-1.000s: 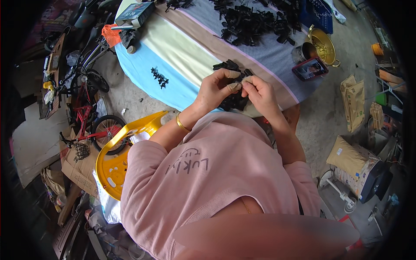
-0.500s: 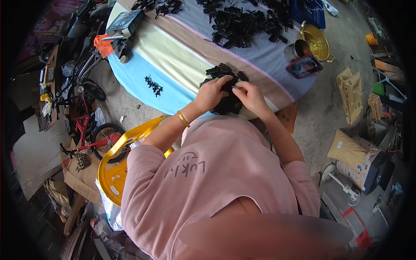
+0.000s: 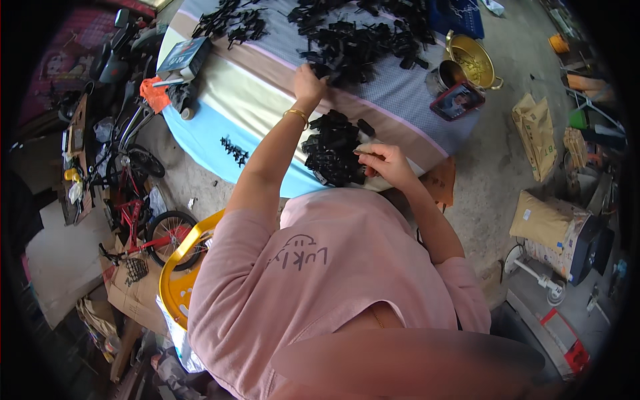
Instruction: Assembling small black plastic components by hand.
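My left hand (image 3: 310,87) reaches forward to the near left edge of a large heap of black plastic parts (image 3: 350,47). Its thumb points right, beside dark pieces; most of the fingers are hidden, so I cannot tell whether it grips one. Close to my body lies a smaller pile of black parts (image 3: 333,150). At the right side of that pile, my right hand (image 3: 388,165) is closed in a pinch, with something small and pale at the fingertips, too small to name. A cluster of little black pieces (image 3: 234,151) sits on the blue stripe of the tablecloth (image 3: 267,90).
On the table's right are a golden two-handled pot (image 3: 495,81), a metal cup (image 3: 440,79) and a phone (image 3: 457,101). A box (image 3: 185,59) and an orange bag (image 3: 155,95) stand left. A yellow chair (image 3: 175,293) and a red bicycle (image 3: 133,217) are beside me.
My left hand has left the near pile and moved forward to the large heap. The right hand stays by the near pile, shifted slightly back, still pinching. The view has tilted a little.
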`<state>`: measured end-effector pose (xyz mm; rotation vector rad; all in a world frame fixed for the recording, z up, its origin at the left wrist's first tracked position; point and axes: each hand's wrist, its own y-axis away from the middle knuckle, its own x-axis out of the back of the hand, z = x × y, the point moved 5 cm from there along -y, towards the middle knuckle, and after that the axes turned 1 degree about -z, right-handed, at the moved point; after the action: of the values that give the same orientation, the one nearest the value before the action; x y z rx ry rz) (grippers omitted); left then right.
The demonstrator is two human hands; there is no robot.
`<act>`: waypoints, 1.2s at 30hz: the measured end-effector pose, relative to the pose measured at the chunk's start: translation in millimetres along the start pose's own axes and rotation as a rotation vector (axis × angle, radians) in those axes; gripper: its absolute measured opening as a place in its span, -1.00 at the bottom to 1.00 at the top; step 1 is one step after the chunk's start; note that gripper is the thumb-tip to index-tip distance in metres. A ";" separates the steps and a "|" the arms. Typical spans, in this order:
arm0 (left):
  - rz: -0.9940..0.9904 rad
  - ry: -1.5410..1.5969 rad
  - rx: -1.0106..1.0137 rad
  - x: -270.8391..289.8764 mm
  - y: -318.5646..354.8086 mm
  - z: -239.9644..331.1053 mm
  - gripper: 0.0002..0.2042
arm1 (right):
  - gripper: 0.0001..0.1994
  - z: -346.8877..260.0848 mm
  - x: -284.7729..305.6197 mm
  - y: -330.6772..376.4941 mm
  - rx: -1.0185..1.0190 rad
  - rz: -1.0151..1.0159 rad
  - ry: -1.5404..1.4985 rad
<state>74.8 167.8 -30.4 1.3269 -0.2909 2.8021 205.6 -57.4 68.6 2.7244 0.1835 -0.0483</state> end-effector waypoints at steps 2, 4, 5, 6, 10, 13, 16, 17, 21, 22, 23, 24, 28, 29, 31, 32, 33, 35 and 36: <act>-0.031 -0.053 0.008 -4.1 -3.8 0.0 -0.59 | -0.80 -3.6 0.3 2.7 0.017 0.007 0.026; -0.109 -0.119 0.009 -4.1 -4.2 5.7 -0.57 | -0.80 -2.5 0.7 5.9 0.051 0.010 0.051; -0.176 -0.192 0.022 -0.9 -2.5 12.7 -0.56 | -0.80 -2.8 2.2 7.7 0.053 0.020 0.048; -0.227 -0.224 0.011 7.4 2.6 23.5 -0.49 | -0.82 -3.3 4.0 9.0 0.060 0.047 0.065; -0.245 -0.070 -0.154 34.2 27.6 43.1 -0.48 | -0.81 1.2 13.5 7.8 0.259 0.199 0.226; -0.571 0.509 0.102 27.2 51.6 30.4 -0.53 | -0.78 -24.2 7.4 10.0 0.389 0.288 0.291; -0.699 0.944 0.308 54.0 85.8 72.4 -0.63 | -0.77 -47.1 2.7 10.7 0.468 0.319 0.395; -0.751 1.119 0.435 55.4 96.6 78.0 -0.68 | -0.77 -47.8 0.2 6.5 0.470 0.315 0.395; -0.799 1.267 0.419 63.4 122.5 96.4 -0.72 | -0.81 -59.9 -0.4 3.1 0.622 0.399 0.376; -0.790 1.263 0.370 69.4 125.5 102.7 -0.72 | -0.82 -64.4 0.4 5.0 0.634 0.385 0.400; -0.780 1.258 0.322 74.2 128.3 106.3 -0.73 | -0.84 -66.4 0.3 7.2 0.645 0.372 0.424; -0.775 1.259 0.324 76.8 130.9 106.4 -0.73 | -0.84 -65.8 0.9 9.1 0.646 0.366 0.423; -0.844 1.395 0.310 81.9 141.2 110.5 -0.68 | -0.87 -55.4 0.1 11.2 0.632 0.336 0.371; -0.890 1.429 0.343 82.8 144.5 112.6 -0.63 | -0.87 -53.5 -0.1 10.3 0.607 0.341 0.310; -0.872 1.448 0.348 92.7 146.3 118.5 -0.61 | -0.87 -57.2 0.5 10.5 0.550 0.367 0.252; -0.860 1.469 0.351 98.8 146.7 122.2 -0.57 | -0.87 -56.9 1.0 11.1 0.490 0.396 0.197; -0.854 1.468 0.357 101.7 147.2 123.0 -0.57 | -0.87 -54.3 2.3 9.8 0.488 0.390 0.194; -0.870 1.325 0.117 109.8 147.2 128.3 -0.50 | -0.88 -38.0 6.7 0.8 0.298 0.264 -0.021; -0.877 1.337 0.091 108.1 148.7 125.8 -0.43 | -0.88 -38.9 6.4 1.3 0.243 0.231 -0.077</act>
<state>86.6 -6.8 107.5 -0.5195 0.3729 2.2248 212.4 -42.2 104.3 2.9597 -0.1711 -0.1165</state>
